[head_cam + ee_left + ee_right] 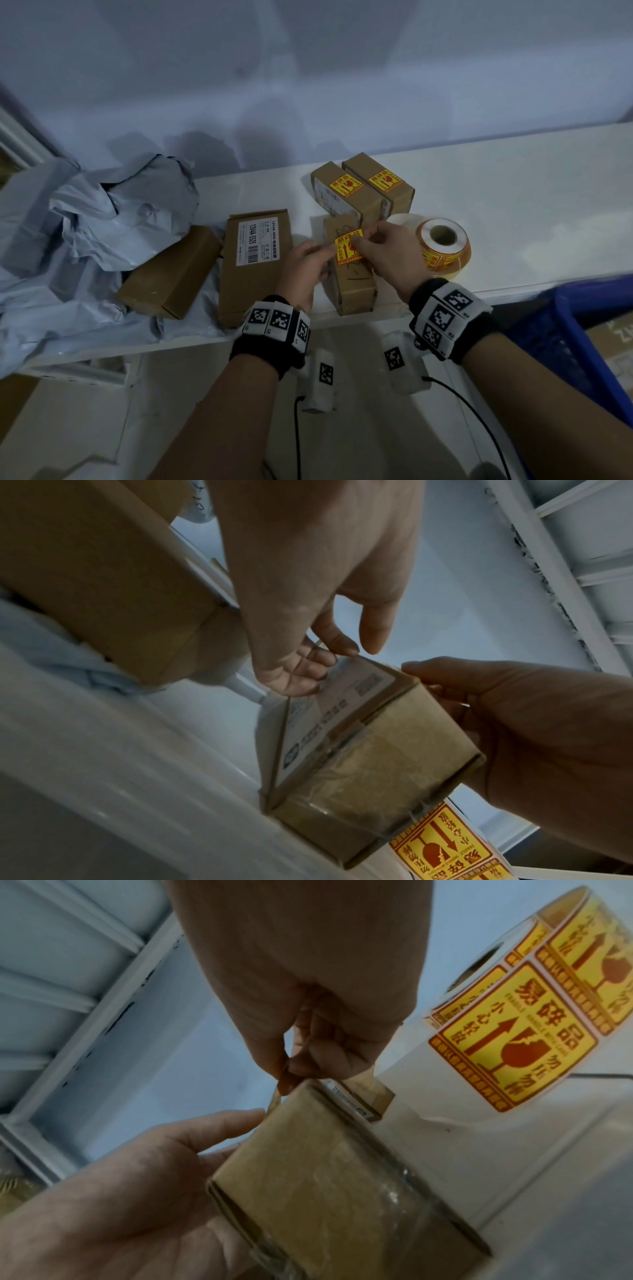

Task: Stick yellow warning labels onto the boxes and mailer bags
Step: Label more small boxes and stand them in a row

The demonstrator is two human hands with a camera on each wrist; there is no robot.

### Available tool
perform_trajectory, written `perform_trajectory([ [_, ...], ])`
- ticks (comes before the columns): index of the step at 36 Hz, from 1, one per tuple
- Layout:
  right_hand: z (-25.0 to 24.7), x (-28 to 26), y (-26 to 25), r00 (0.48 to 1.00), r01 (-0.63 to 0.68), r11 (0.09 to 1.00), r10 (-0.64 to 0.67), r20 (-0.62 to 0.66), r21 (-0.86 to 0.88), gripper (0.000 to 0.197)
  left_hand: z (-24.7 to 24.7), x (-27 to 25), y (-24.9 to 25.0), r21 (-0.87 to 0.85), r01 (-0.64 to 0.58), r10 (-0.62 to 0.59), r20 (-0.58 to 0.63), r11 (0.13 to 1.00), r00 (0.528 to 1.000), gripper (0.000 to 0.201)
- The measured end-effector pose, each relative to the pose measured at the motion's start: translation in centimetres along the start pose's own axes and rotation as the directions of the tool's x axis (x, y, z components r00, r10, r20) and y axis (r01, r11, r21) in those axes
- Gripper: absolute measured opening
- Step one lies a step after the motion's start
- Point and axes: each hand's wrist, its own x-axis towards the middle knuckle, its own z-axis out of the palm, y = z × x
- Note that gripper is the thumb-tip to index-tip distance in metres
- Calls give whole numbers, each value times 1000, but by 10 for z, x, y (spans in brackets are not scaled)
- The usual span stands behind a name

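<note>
A small brown cardboard box [354,287] lies near the front edge of the white shelf [513,205]. Just above its top a yellow warning label [346,251] is held by both hands. My left hand [330,251] pinches the label's left edge, and my right hand [359,240] pinches its right side. In the right wrist view thumb and forefinger of the right hand [287,1077] grip the label edge-on over the box [325,1191]. In the left wrist view the left hand [352,645] has curled fingers at the box's [369,777] top edge.
The label roll [443,246] stands right of the box. Two labelled boxes [344,193] [380,181] lie behind it. A larger box [255,260] and another box [171,270] lie left, on crumpled grey mailer bags [102,212]. A blue crate [582,325] is at lower right.
</note>
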Motion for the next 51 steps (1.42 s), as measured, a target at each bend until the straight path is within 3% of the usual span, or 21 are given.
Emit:
perform_trajectory([
  [13, 0, -1, -5, 997, 71, 986, -74, -10, -148, 15, 2, -2, 1, -32, 0, 1, 26, 1000, 1000, 12],
  [20, 0, -1, -3, 990, 131, 966, -138, -18, -223, 18, 4, -2, 2, -35, 10, -10, 9, 999, 1000, 3],
  [29, -2, -4, -2, 981, 183, 919, -193, 7, -350, 35, 6, -2, 2, -34, 9, -9, -2, 999, 1000, 5],
  [37, -4, -5, 5, 989, 142, 969, -129, 75, -203, 68, 5, -3, 3, -11, 5, -5, -13, 1000, 1000, 10],
  [44, -4, 1, 16, 996, -14, 995, 22, 87, -98, 23, 6, -5, 5, 7, 14, -14, 9, 1000, 1000, 21],
  [48, -3, 3, 18, 996, -44, 995, 50, 77, -88, 22, 6, -4, 5, 39, 14, -14, 4, 999, 1000, 16],
  [51, -3, 1, 16, 995, -62, 996, 67, 79, -70, 33, 5, -4, 5, 37, 15, -15, 14, 999, 1000, 16],
])
